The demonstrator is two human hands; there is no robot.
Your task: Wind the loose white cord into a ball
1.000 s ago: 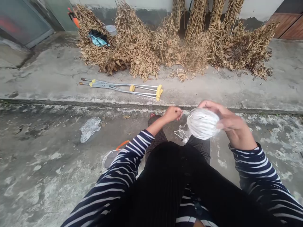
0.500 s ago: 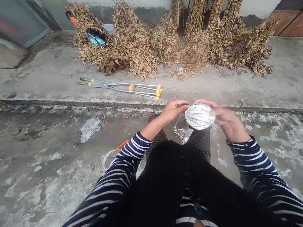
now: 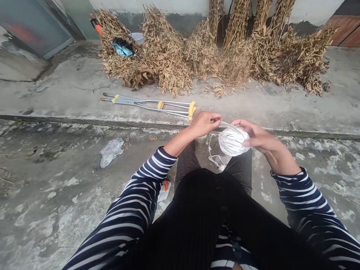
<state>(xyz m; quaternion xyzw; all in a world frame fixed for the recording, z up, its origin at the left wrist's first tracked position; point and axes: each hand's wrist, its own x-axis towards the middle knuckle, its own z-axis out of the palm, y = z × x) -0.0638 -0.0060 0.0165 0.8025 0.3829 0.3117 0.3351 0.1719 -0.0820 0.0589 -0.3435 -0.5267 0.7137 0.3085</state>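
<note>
My right hand (image 3: 257, 137) grips a ball of white cord (image 3: 233, 141) from its right side, thumb in front and fingers behind. To the left of the ball, my left hand (image 3: 204, 123) pinches a strand of the cord (image 3: 228, 125), which stretches between its fingertips and the top of the ball. A loose, tangled length of the same white cord (image 3: 217, 161) hangs or lies below, between my knees; its lower end is partly hidden by my clothes.
A pair of crutches (image 3: 149, 103) with yellow pads lies on the raised concrete step. Dried plant stalks (image 3: 171, 56) lean against the wall behind. A crumpled clear plastic bag (image 3: 111, 152) is on the ground at left. Beside my left sleeve shows a white-and-orange item (image 3: 164, 190).
My left hand has drawn away from the ball, up and to the left, and a strand now spans the gap. The view has shifted slightly to the left.
</note>
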